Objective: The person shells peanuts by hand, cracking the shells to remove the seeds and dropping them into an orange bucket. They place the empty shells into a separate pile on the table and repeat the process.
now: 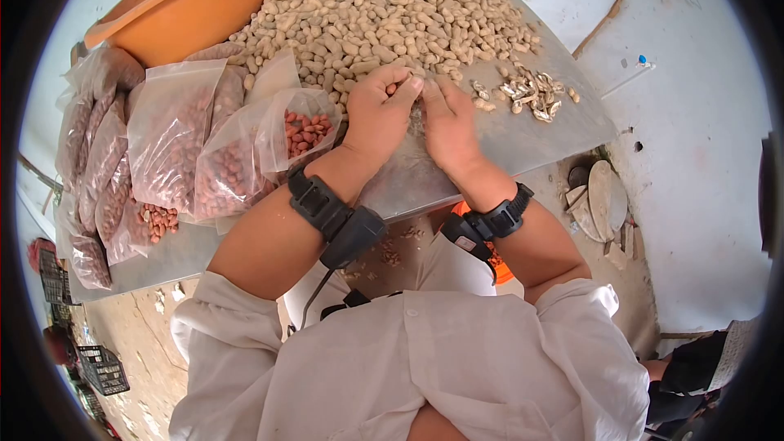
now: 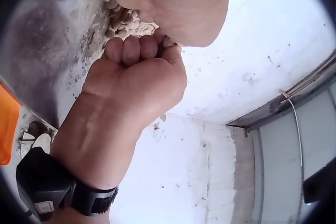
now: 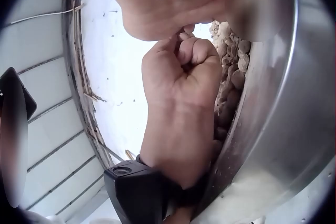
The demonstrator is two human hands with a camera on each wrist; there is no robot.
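Observation:
Over the metal table my left hand (image 1: 380,114) and right hand (image 1: 451,126) meet, thumbs side by side and fingers curled. They pinch a peanut (image 2: 168,41) between the fingertips, mostly covered by the fingers. A reddish kernel (image 1: 391,89) shows inside the curl of the left hand. Just beyond the hands spreads a large heap of unshelled peanuts (image 1: 384,12). To the left of my left hand stands an open clear bag (image 1: 278,135) with red kernels (image 1: 305,132) in it. Broken shells (image 1: 535,94) lie in a small pile to the right of my right hand.
Several filled plastic bags (image 1: 175,131) crowd the table's left side, before an orange basin (image 1: 192,8). The metal table's (image 1: 408,188) near edge runs just below my wrists. An orange container (image 1: 505,269) sits under it. A white wall (image 1: 694,155) rises on the right.

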